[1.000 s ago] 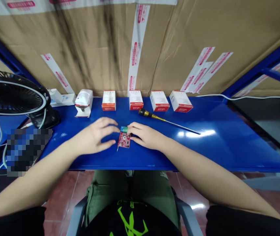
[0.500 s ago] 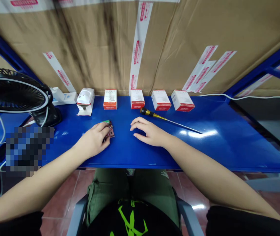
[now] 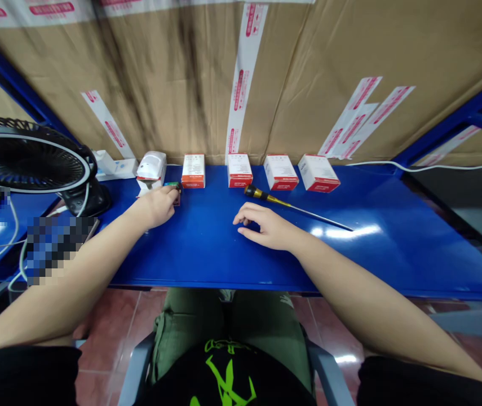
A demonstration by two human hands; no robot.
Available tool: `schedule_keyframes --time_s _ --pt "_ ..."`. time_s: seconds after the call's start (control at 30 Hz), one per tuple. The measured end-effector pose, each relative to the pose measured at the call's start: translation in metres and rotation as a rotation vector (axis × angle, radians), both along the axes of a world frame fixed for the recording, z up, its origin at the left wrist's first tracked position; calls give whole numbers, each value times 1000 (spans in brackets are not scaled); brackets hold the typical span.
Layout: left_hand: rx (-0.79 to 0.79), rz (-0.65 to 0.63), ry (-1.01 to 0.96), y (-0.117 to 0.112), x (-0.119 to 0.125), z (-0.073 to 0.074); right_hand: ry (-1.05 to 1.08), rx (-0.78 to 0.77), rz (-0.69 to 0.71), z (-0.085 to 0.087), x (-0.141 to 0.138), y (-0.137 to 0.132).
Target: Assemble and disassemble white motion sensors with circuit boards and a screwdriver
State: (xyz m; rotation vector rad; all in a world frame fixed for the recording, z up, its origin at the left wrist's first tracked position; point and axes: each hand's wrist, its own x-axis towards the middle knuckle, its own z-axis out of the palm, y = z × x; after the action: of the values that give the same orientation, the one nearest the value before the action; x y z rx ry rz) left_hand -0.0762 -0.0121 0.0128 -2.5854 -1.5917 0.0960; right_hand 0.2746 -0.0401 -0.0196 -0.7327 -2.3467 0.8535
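My left hand [image 3: 156, 206] is closed over a small red and green circuit board [image 3: 177, 201], mostly covered by the fingers. Just behind it stands an opened small box with a white domed device [image 3: 151, 164] in its top. My right hand [image 3: 264, 225] rests on the blue table, thumb apart from loosely curled fingers, with nothing in it. Beyond that hand lies a screwdriver [image 3: 256, 194] with a black and yellow handle, its long shaft pointing right.
Several red and white boxes [image 3: 239, 170] stand in a row along the back, before a cardboard wall [image 3: 329, 51]. At the left are a black fan [image 3: 25, 158] and a pixelated dark object [image 3: 50, 248]. A white cable [image 3: 435, 167] runs along the back right.
My left hand has carried the circuit board away from me and slightly left, close to the opened box. My right hand stays nearly in place, its fingers a little more curled.
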Motion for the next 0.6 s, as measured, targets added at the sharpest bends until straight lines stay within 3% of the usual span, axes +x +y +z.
schedule_keyframes --time_s 0.3,0.6 --pt "88 47 71 31 14 8 -22 -23 -12 3 1 -2" --pt "195 161 37 39 19 11 -81 -43 -3 7 2 -3"
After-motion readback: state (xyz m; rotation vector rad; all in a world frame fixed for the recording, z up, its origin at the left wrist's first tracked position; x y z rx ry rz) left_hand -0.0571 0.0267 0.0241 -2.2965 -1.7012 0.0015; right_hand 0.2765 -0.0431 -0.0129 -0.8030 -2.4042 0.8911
